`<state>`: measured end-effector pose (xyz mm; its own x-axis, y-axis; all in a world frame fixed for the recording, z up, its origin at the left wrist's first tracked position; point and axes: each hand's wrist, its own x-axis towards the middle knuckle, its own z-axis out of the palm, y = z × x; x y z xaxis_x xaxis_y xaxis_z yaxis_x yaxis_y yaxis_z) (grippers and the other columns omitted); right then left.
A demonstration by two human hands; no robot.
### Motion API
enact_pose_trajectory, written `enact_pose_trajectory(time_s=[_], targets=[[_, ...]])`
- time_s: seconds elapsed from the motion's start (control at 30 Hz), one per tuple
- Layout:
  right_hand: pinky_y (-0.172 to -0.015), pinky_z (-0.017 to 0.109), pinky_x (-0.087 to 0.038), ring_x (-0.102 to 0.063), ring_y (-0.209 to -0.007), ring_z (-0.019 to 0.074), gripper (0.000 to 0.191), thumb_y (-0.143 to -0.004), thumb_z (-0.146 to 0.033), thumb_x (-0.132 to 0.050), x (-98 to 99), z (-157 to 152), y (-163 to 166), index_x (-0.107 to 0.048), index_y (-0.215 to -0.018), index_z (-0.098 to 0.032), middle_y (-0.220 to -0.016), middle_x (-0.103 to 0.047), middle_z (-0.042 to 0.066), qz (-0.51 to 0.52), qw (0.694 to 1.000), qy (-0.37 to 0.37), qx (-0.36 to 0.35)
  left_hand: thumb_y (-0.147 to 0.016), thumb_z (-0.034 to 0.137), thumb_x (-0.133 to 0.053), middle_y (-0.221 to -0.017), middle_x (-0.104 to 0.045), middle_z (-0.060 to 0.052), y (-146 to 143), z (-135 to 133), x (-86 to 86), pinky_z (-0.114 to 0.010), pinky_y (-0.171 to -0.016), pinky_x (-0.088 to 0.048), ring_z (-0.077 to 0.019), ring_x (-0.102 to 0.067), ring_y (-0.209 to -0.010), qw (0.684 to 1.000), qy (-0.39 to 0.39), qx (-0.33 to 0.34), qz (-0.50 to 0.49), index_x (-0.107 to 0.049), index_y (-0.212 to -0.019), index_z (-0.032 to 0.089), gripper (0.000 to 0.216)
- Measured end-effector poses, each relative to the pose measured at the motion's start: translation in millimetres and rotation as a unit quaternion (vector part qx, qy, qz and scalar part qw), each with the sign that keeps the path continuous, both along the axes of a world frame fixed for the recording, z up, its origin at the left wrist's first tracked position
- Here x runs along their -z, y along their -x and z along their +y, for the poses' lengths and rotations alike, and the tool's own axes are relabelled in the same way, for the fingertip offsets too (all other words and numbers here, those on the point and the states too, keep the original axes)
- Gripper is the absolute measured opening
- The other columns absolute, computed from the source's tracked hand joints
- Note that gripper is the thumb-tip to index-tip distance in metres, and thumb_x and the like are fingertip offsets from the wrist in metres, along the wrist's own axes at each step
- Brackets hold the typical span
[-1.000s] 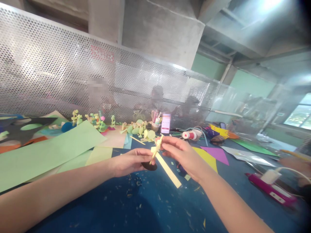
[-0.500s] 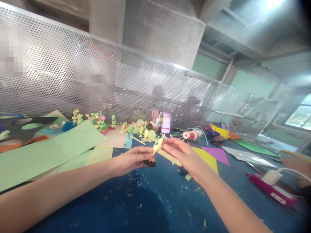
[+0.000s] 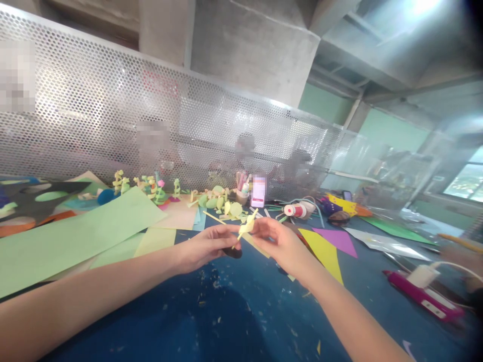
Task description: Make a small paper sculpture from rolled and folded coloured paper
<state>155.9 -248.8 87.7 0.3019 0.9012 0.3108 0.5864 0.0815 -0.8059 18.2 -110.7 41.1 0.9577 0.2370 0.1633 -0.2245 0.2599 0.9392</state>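
Note:
My left hand (image 3: 206, 246) pinches a small paper craft: a thin yellow stick (image 3: 245, 229) rising from a dark round base (image 3: 232, 253). My right hand (image 3: 277, 241) is closed on a pale yellow paper strip (image 3: 256, 245), which is wound onto the stick near its top. Both hands meet above the blue table (image 3: 234, 311), close to its middle.
Large light green paper sheets (image 3: 71, 234) lie at the left. Small finished paper figures (image 3: 151, 187) stand along the perforated metal screen (image 3: 151, 120). A phone (image 3: 258, 192), a glue bottle (image 3: 296, 210), yellow and purple paper (image 3: 332, 241) and a magenta power strip (image 3: 422, 294) lie to the right. Paper scraps dot the table.
The long yellow strip that hung down below my right hand has been drawn up and mostly wound in. My hands have come slightly closer and higher.

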Motion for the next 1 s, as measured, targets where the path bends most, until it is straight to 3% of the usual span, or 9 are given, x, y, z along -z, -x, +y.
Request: enact_pose_trajectory(time_s=[0.17,0.4,1.0], targets=[[-0.081,0.031,-0.048,-0.060,-0.086,0.0146,0.013,-0.077,-0.020,-0.057,2.2,1.9,-1.2,-0.054,-0.090,-0.019,-0.093,-0.061,0.004,-0.015,1.000,-0.008,0.004,-0.078,0.026,-0.061,-0.082,-0.063,-0.003,0.2,0.5,1.8,-0.025,-0.076,-0.041,-0.0124,-0.057,-0.078,0.999,-0.032,-0.009,-0.003,-0.065,-0.091,0.016,0.016],[-0.084,0.033,-0.048,-0.060,-0.088,0.0150,0.016,-0.076,-0.015,-0.054,0.0,-2.4,-4.1,-0.055,-0.092,-0.019,-0.097,-0.061,0.005,-0.014,1.000,-0.015,0.011,-0.077,0.023,-0.063,-0.081,-0.063,-0.002,-1.1,2.7,4.0,-0.028,-0.079,-0.041,-0.0131,-0.058,-0.079,1.000,-0.003,-0.024,-0.008,-0.062,-0.102,0.020,0.025],[-0.086,0.034,-0.048,-0.059,-0.092,0.0165,0.019,-0.077,-0.017,-0.053,3.8,-10.6,-7.1,-0.054,-0.096,-0.019,-0.101,-0.061,0.006,-0.020,1.000,-0.015,0.012,-0.080,0.022,-0.060,-0.081,-0.061,-0.003,-0.7,2.2,-0.2,-0.024,-0.076,-0.041,-0.0108,-0.056,-0.078,1.000,-0.021,-0.020,-0.011,-0.065,-0.089,0.015,0.013]])
